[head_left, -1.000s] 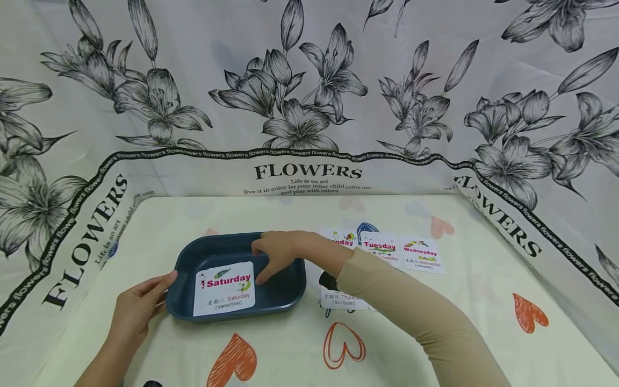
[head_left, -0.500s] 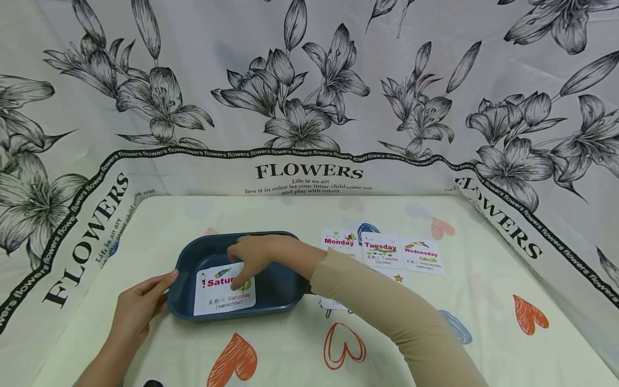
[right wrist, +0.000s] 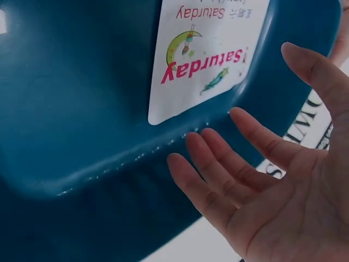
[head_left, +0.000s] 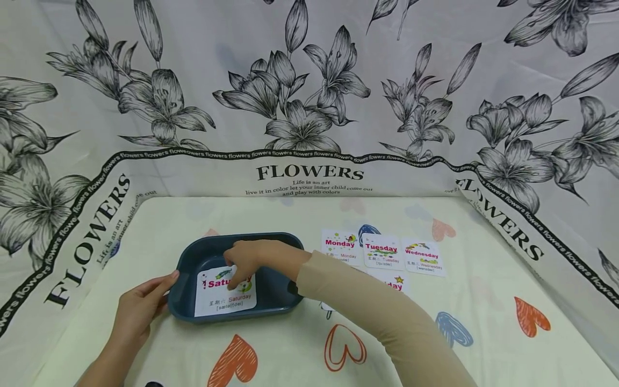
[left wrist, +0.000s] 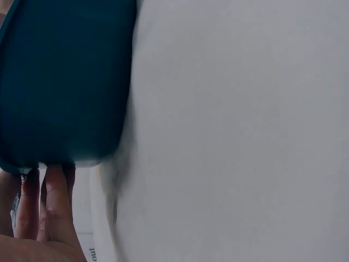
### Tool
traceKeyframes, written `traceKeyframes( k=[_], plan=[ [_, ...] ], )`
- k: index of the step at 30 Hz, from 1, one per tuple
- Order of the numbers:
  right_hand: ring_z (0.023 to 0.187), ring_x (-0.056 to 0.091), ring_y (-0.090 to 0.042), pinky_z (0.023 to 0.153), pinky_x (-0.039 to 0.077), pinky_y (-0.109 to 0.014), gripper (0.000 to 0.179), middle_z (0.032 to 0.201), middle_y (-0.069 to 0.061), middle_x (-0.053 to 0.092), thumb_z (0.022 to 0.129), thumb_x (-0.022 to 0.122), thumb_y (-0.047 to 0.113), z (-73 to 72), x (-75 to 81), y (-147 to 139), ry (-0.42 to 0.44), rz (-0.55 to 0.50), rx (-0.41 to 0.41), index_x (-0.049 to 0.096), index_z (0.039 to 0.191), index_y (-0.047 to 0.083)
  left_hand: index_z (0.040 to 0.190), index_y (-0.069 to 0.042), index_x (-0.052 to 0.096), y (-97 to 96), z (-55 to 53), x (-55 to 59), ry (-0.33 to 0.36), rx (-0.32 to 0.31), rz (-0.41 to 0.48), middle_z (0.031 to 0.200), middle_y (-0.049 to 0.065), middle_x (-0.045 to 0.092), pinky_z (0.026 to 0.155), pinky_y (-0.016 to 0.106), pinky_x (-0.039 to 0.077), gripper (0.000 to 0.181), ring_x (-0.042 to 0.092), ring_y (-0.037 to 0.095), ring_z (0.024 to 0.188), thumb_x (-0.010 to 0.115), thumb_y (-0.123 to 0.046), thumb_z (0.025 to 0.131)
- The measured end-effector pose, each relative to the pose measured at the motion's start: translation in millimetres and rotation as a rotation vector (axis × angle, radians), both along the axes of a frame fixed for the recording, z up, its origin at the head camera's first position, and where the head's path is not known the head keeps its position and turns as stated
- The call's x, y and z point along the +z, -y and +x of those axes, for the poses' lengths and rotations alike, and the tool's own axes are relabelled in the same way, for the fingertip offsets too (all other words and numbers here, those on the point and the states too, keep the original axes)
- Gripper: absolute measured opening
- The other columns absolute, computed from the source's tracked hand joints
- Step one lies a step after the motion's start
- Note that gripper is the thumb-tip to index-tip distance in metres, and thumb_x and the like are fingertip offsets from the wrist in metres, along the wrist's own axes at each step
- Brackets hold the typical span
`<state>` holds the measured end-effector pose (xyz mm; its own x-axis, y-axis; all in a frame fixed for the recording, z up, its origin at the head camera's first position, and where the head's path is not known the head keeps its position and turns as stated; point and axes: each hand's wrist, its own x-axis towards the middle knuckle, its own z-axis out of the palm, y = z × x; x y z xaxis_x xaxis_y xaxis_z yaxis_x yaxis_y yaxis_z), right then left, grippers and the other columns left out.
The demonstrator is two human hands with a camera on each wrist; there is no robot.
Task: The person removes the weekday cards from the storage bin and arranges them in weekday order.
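Observation:
A dark blue plastic tray (head_left: 273,301) lies left of the middle in the head view. Inside it is a white card (head_left: 224,303) printed "Saturday", leaning toward the tray's left part. My left hand (head_left: 137,306) holds the tray's left end, thumb at the rim; in the left wrist view its fingers (left wrist: 57,202) touch the end wall. My right hand (head_left: 246,260) reaches over the tray, above the card, and partly covers it in the head view. The right wrist view shows those fingers (right wrist: 210,158) spread and apart from the card, holding nothing.
Right of the tray lie cards for Monday (head_left: 340,244), Tuesday (head_left: 381,248), Wednesday (head_left: 422,255) and Friday (head_left: 395,284). The right sleeve (head_left: 382,312) hides part of that lower row. A flower-printed cloth (head_left: 309,118) rises behind the table.
My right hand has moved left, from the tray's middle to over the Saturday card. The right sleeve has shifted left too. My left hand and the tray stay put.

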<state>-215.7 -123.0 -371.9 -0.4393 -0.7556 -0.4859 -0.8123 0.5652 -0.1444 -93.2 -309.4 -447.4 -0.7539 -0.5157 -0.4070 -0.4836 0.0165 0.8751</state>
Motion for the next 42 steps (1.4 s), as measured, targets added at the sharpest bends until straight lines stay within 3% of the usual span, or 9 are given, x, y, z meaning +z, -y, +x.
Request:
traceKeyframes(
  k=[5,14,23,32,42],
  plan=[
    [0.095,0.047,-0.006,0.077,0.044,-0.018,0.057,0.115,0.004,0.051,0.080,0.066,0.048,0.0,-8.3,8.3,0.000,0.022,-0.014,0.051,0.126,0.018,0.105,-0.012,0.068,-1.5,-0.4,0.7,0.000,-0.005,-0.004,0.071,-0.019,0.060,0.057,0.019,0.051,0.053,0.061,0.004,0.065,0.071,-0.053,0.072],
    [0.100,0.047,-0.009,0.083,0.045,-0.021,0.069,0.125,0.004,0.049,0.078,0.067,0.050,3.6,-21.7,16.8,-0.046,0.072,0.003,0.044,0.135,0.020,0.093,-0.021,0.070,-3.4,-1.2,0.1,0.002,-0.001,0.022,0.070,-0.018,0.061,0.056,0.019,0.051,0.038,0.061,0.005,0.064,0.071,-0.052,0.072],
    [0.109,0.043,-0.011,0.093,0.041,-0.025,0.078,0.134,0.003,0.041,0.076,0.067,0.055,8.7,-25.6,22.1,-0.104,0.108,0.016,0.037,0.141,0.024,0.109,-0.010,0.066,-0.7,-1.8,-0.8,0.015,-0.005,-0.007,0.072,-0.018,0.060,0.057,0.019,0.051,0.058,0.061,0.004,0.065,0.071,-0.054,0.072],
    [0.115,0.037,-0.013,0.096,0.040,-0.029,0.100,0.139,0.001,0.033,0.060,0.072,0.066,13.0,-29.6,20.6,-0.163,0.105,0.045,0.031,0.141,0.024,0.099,-0.017,0.070,0.1,-1.8,-1.3,-0.008,-0.002,0.005,0.071,-0.019,0.061,0.057,0.020,0.051,0.047,0.062,0.005,0.065,0.071,-0.054,0.071],
    [0.115,0.033,-0.012,0.095,0.041,-0.028,0.105,0.137,0.002,0.030,0.057,0.076,0.064,19.6,-36.7,27.3,-0.217,0.158,0.063,0.028,0.141,0.024,0.083,-0.028,0.071,0.5,0.5,-0.2,-0.019,-0.006,0.019,0.071,-0.019,0.061,0.056,0.019,0.050,0.027,0.061,0.004,0.064,0.071,-0.052,0.072]
  ],
)
